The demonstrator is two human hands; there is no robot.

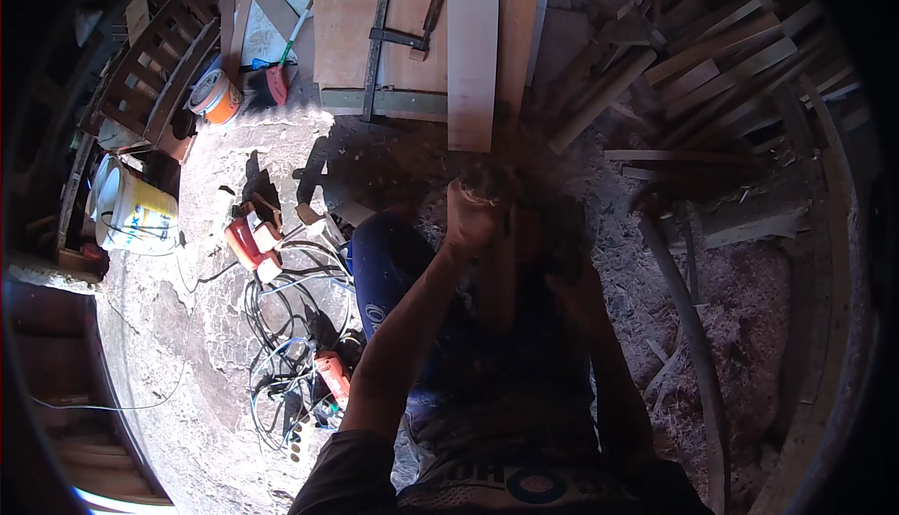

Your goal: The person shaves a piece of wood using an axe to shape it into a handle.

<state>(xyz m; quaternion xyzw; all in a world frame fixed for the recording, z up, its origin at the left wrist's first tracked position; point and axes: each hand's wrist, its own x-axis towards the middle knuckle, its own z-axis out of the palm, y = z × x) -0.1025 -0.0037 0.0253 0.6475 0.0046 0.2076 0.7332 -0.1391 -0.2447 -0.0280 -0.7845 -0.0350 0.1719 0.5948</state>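
My left hand point(471, 215) is closed in front of my knees, just below the near end of a long pale board point(473, 56). A dark, rough-looking mass point(489, 183) shows at its fingers; shadow hides what it is. Below and beside this hand, a narrow wooden piece point(500, 281) runs toward my body; whether the hand grips it is unclear. My right hand point(568, 286) is lower and to the right, in deep shadow, its fingers not readable. A bar clamp point(376, 56) with a dark handle lies across the wooden panel point(342, 19) left of the board.
Cables and an orange-red power tool point(333, 376) lie on the floor at left, near another red tool point(245, 242). White bucket point(136, 206), orange bucket point(217, 98) and red-headed brush point(277, 84) stand farther left. Stacked timber point(721, 56) and shavings point(740, 346) fill the right.
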